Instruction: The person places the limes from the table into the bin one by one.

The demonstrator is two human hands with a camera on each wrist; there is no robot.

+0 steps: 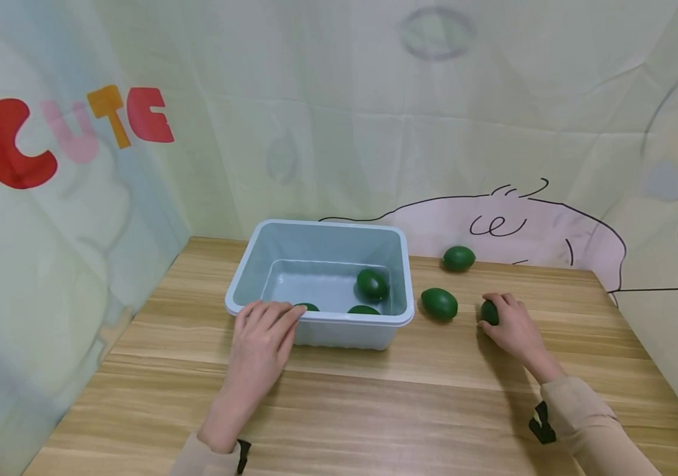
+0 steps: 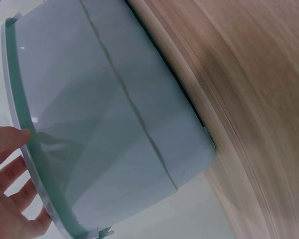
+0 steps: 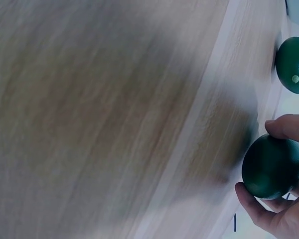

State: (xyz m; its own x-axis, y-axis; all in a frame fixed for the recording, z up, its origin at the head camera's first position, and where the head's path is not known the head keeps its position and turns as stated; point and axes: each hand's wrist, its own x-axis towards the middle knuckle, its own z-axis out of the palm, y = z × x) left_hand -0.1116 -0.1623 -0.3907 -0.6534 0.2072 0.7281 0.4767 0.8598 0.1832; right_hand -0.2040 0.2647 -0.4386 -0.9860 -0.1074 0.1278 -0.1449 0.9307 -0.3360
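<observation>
My left hand [image 1: 262,334] holds the near-left rim of a pale blue plastic bin [image 1: 344,330], thumb on the outer side and fingers over the edge, as the left wrist view shows. Inside the bin lie three dark green limes, one lime [image 1: 372,284] at the right and two partly hidden behind the near wall. On the right, my right hand [image 1: 514,330] grips another lime [image 3: 272,167] between thumb and fingers, low over the table. Left of this hand lies a loose lime [image 1: 439,304], and a further lime [image 1: 459,258] rests near the back edge.
The wooden table [image 1: 339,416] runs back to a printed cloth backdrop [image 1: 339,132], which also hangs along both sides. Black straps show at both sleeves.
</observation>
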